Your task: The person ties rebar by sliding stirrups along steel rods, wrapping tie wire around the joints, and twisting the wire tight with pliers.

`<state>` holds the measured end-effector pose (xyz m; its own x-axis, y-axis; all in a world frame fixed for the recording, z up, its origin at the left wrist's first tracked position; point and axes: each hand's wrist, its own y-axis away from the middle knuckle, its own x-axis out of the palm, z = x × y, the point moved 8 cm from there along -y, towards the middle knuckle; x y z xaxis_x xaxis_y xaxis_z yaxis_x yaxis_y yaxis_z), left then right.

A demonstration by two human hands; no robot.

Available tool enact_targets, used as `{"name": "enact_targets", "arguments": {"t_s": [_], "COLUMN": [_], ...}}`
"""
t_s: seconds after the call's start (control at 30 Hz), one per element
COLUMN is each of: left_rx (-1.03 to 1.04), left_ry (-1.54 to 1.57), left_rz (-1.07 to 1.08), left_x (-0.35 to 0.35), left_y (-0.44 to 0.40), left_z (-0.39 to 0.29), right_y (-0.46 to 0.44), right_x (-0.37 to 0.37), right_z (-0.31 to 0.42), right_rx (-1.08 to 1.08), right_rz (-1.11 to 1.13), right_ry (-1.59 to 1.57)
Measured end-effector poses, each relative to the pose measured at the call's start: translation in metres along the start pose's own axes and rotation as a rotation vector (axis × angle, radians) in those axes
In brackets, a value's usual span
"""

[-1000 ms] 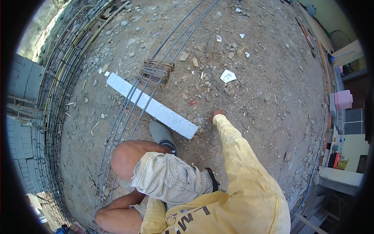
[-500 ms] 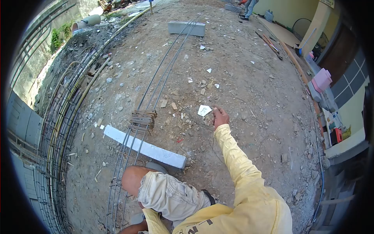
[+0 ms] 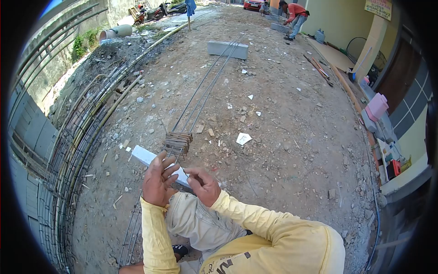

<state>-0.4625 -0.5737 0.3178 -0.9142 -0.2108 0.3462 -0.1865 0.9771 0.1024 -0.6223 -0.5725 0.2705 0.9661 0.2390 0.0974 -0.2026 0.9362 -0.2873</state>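
Observation:
My left hand [image 3: 156, 181] is raised over the front of the white concrete block [image 3: 145, 156], its fingers apart and slightly curled. Just to its right, my right hand [image 3: 205, 186] is closed in a pinch on what looks like a thin dark wire, mostly hidden by the fingers. Beyond both hands, a stack of bent rebar stirrups [image 3: 177, 142] sits around long steel bars [image 3: 200, 98]. The bars rest on the near block and on a grey block [image 3: 228, 50] farther off. My knee and sleeves cover part of the near block and bars.
Bundled rebar cages [image 3: 75, 171] run along the left side. A white broken piece [image 3: 243, 138] and rubble lie on the dirt. At the far end a person in a red top [image 3: 295, 13] bends over blocks. A pink container [image 3: 377, 106] stands by the right wall.
My right hand has come back from beside the white piece on the ground toward the stirrups. My left hand has risen into view beside it. The camera view has tipped upward slightly.

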Motion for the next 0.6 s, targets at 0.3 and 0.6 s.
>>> {"name": "enact_targets", "arguments": {"t_s": [0.3,0.6], "left_rx": [0.387,0.107], "left_ry": [0.668,0.121], "left_rz": [-0.541,-0.476], "left_x": [-0.159,-0.173], "left_y": [-0.033,-0.001], "left_z": [-0.027,0.012], "right_y": [0.048,0.016], "right_x": [-0.041,-0.126], "right_z": [-0.046,-0.126], "right_rx": [0.003,0.286], "right_rz": [0.242,0.279], "right_ry": [0.649,1.124]}}
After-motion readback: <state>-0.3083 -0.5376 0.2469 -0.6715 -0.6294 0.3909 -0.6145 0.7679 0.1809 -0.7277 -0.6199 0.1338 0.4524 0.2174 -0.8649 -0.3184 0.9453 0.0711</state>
